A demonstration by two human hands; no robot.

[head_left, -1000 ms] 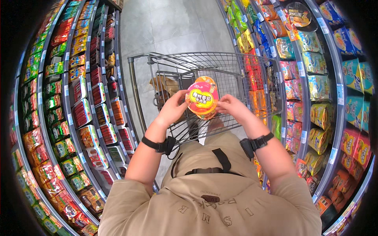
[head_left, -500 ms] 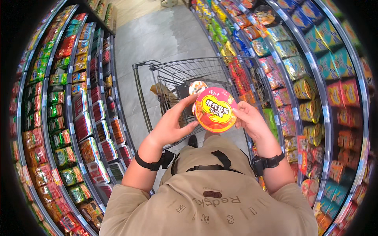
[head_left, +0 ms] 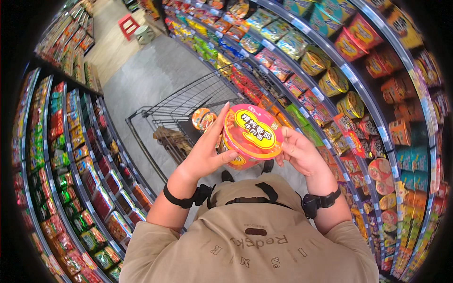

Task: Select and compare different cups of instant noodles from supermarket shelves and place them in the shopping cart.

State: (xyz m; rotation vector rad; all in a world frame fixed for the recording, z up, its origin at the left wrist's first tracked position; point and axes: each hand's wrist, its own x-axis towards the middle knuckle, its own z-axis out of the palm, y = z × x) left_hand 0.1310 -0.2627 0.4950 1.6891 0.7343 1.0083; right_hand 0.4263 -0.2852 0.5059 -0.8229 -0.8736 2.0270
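A pink-and-red round instant noodle tub (head_left: 250, 139) with a yellow label on its lid is held in front of my waist by both hands. My left hand (head_left: 207, 151) is wrapped round its left side, thumb near the bottom front. My right hand (head_left: 298, 151) grips the right edge of the tub. Just beyond it, inside the wire shopping cart (head_left: 160, 106), sits an orange-and-white round tub (head_left: 203, 118) on a dark panel, with a brown item (head_left: 167, 141) beside it lower in the cart.
Shelves of packaged food (head_left: 71, 188) curve along my left, and shelves of noodle packs and tubs (head_left: 349, 104) line my right. The grey aisle floor (head_left: 132, 66) leads to a pale floor with a red stool (head_left: 127, 26) and a grey-green cylindrical object (head_left: 143, 34).
The pink tub has come lower and nearer me, held by both hands. The orange tub shows apart in the cart. The view has swung, bringing the aisle's far end into the upper left.
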